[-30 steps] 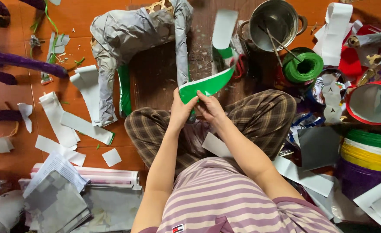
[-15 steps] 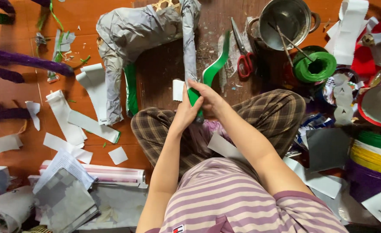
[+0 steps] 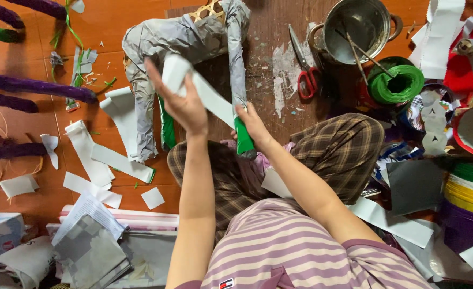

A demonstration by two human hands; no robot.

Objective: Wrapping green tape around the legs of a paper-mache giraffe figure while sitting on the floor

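1. Both hands grip one paper strip: the left hand (image 3: 185, 107), raised at about 11 o'clock from the person's lap, pinches the white upper end between thumb and fingers, closed tight on it.
2. Running from that hand down toward 4 o'clock, the paper strip (image 3: 209, 96) shows its white back up high and its green face at the lower end, stretched nearly straight.
3. Closed around the green lower end, the right hand (image 3: 253, 126) presses it against the grey paper-covered frame (image 3: 183, 37), at the foot of its right leg, just above the knees.
4. By the look of it, the step in hand is covering that leg with green; the left leg already carries a green strip (image 3: 167, 128).
5. Judging from this, the next move calls for keeping the strip taut and laying it flat along the leg without creases, the lower end held fixed.
6. At 1 o'clock lie red-handled scissors (image 3: 305, 64); beyond them a metal pot (image 3: 354, 27) and a green cord spool (image 3: 396, 83).
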